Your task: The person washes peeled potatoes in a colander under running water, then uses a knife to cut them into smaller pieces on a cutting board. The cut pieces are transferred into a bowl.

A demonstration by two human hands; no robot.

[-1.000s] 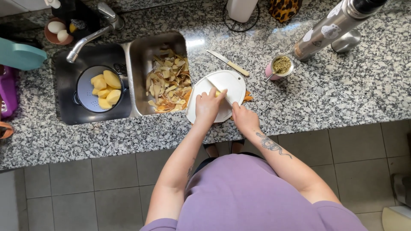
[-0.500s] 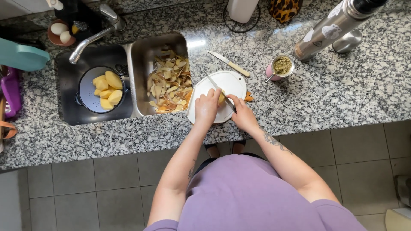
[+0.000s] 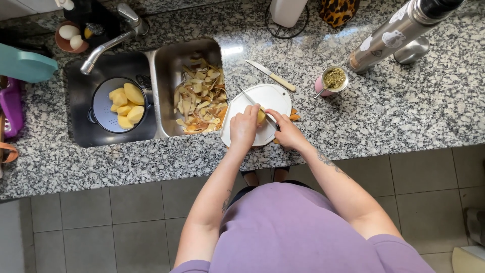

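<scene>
In the head view, the left hand (image 3: 243, 127) is closing around a peeled yellow potato (image 3: 261, 116) and pinning it on the round white plastic cutting board (image 3: 270, 96), which is lying just right of the steel sink basin (image 3: 166, 86) full of peelings. The right hand (image 3: 286, 132) is gripping a thin-bladed kitchen knife (image 3: 251, 99), its blade slanting across the board past the potato, on the side away from the person.

The likeliest trouble: the left fingertips are sitting close to the blade, so a wet, rounded potato rolling under pressure could bring the edge onto them. The board is also lying near the sink's rim; a hard push could slide it toward the basin. Orange scraps (image 3: 293, 114) beside the board's right edge could get knocked to the floor.

Against the earlier frames, both hands have moved slightly up the board and the knife now lies at a steeper angle. The second cream-handled knife (image 3: 271, 75) beyond the board and the black colander of peeled potatoes (image 3: 120, 105) in the left basin are sitting unchanged.
</scene>
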